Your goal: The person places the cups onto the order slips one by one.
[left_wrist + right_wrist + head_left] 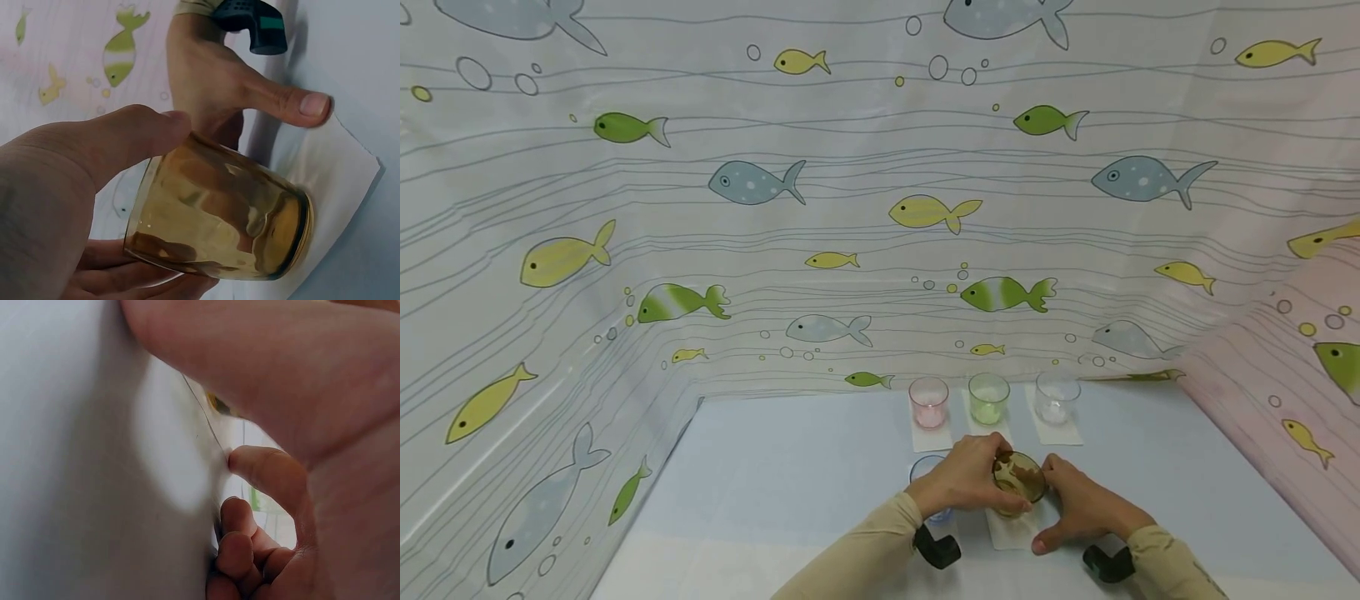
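Note:
My left hand (966,475) grips an amber glass tumbler (1021,479) near its rim, thumb on the near side and fingers on the far side. In the left wrist view the tumbler (225,209) shows its whole side, its base close over a white paper piece (340,169). Just right of it is my right hand (1090,504), thumb spread toward the near edge of the paper and fingers by the glass. The right wrist view shows that hand's fingers (265,475) bent close to the surface, with nothing seen between them and the thumb.
Behind stand a pink glass (929,414), a green glass (988,408) and a clear glass (1056,408), each on white paper. A blue glass (942,514) is partly hidden by my left hand. A fish-patterned curtain (850,225) surrounds the white table (775,467).

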Demonstrator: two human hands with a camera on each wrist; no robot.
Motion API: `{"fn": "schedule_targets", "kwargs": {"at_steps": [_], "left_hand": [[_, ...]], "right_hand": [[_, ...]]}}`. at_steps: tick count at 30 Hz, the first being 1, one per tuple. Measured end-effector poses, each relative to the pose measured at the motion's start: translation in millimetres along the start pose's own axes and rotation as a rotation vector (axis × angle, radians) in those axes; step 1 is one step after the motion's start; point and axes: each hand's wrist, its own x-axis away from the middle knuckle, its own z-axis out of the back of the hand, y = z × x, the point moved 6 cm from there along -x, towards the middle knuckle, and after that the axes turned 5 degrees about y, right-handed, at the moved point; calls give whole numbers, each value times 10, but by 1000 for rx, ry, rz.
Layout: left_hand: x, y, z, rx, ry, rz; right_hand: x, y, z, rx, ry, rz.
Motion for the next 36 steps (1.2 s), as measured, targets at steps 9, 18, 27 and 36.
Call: {"fn": "schedule_targets", "kwargs": {"at_steps": [9, 18, 27, 36], "left_hand": [[-16, -68, 30, -34, -61, 88], [-30, -62, 21, -92, -110, 87], [18, -42, 68, -175, -71, 63], [320, -56, 449, 35, 70, 83]], "right_hand": [[-17, 3, 12, 17, 1, 27], [-16, -16, 18, -7, 0, 48], [2, -25, 30, 39, 7, 78], [26, 60, 105, 10, -43, 74]]}}
